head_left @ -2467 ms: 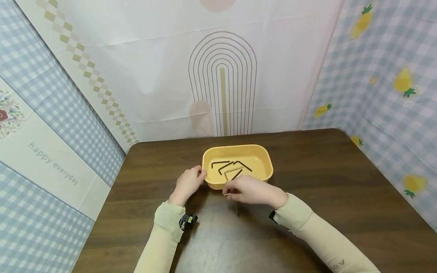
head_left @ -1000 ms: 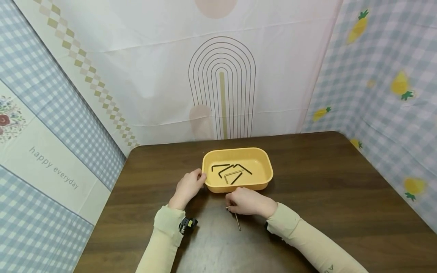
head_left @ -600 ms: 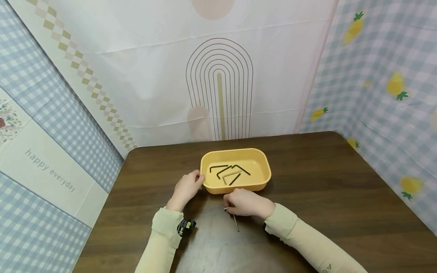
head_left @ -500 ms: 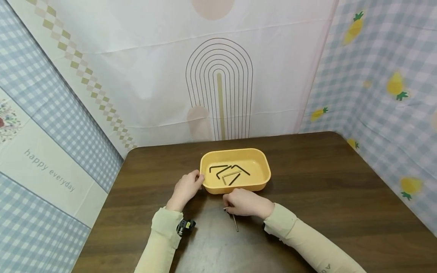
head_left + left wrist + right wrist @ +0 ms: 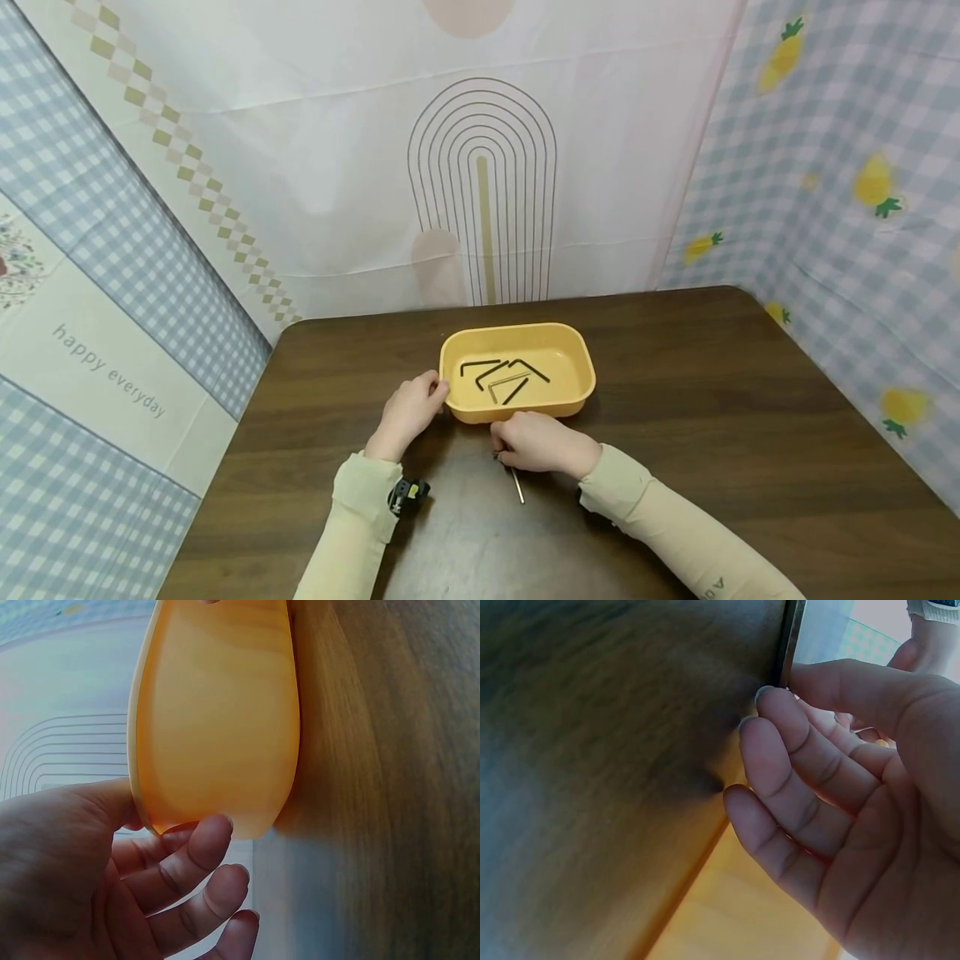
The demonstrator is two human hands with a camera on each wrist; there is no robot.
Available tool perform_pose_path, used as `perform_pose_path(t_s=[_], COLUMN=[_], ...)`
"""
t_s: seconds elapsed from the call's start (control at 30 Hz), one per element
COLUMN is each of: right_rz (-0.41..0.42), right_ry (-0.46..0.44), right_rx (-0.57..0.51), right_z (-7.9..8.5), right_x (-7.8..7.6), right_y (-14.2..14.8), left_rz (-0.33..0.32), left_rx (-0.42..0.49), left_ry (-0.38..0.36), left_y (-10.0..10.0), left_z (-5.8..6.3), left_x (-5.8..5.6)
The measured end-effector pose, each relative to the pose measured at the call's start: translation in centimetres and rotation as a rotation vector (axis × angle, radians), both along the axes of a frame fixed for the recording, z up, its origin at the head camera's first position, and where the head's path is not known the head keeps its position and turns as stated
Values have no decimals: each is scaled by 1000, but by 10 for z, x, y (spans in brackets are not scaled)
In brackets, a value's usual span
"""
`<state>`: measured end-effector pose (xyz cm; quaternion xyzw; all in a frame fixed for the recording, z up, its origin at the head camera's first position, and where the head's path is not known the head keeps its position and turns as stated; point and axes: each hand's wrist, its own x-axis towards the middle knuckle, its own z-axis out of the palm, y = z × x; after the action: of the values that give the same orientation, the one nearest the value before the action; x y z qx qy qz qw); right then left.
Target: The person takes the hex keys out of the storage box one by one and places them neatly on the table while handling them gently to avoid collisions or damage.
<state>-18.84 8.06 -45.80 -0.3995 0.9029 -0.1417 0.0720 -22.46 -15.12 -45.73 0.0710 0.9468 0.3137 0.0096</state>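
Note:
A yellow tray [image 5: 577, 367] stands mid-table with several black and silver hex keys [image 5: 501, 379] lying in it. My left hand [image 5: 437, 389] holds the tray's near-left corner: the thumb lies on the rim and the fingers [image 5: 214, 840] curl against the outer wall [image 5: 217, 712]. My right hand [image 5: 501, 450] rests on the table just in front of the tray. Its thumb and forefinger [image 5: 769, 701] pinch the bent end of a silver hex key [image 5: 517, 486], whose long arm lies on the wood and points toward me. In the right wrist view the key [image 5: 789, 637] shows above the fingertips.
The dark wooden table [image 5: 712, 400] is walled in by patterned cloth at the back and on both sides. A small black device [image 5: 405, 493] sits at my left wrist. Bare wood lies to the right of the tray and toward me.
My right hand came back from over the tray's near rim and down to the table with the silver hex key. Over the last second it has hardly moved. The left hand has stayed on the tray.

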Motion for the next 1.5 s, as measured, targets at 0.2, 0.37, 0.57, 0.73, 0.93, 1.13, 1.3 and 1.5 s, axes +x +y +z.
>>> perform_pose_path(t_s=[0.2,0.37,0.57,0.73,0.93,1.13,1.3,1.5], right_rz=[6,-5,-9,-2,-13,-15,-11,14], right_ry=[-2,-15,-40,-51,-55,-32,-23,-23], right_rx=[-3,6,12,9,7,1,0,1], right_z=[0,0,1,1,3,3,2,1], right_x=[1,1,-1,-3,-2,-1,-1,-2], right_y=[-1,0,0,0,1,3,4,5], left_rz=[2,-1,-2,-11,-16,-11,-9,-4], left_rx=[-21,-63,-110,-129,-137,-145,-142,-139], left_ry=[-6,-5,-14,-37,-49,-61,-58,-58], left_y=[-1,2,5,6,6,6,7,7], left_z=[-1,2,5,7,8,8,8,6], left_x=[1,0,-3,-4,-5,-5,-5,-5])
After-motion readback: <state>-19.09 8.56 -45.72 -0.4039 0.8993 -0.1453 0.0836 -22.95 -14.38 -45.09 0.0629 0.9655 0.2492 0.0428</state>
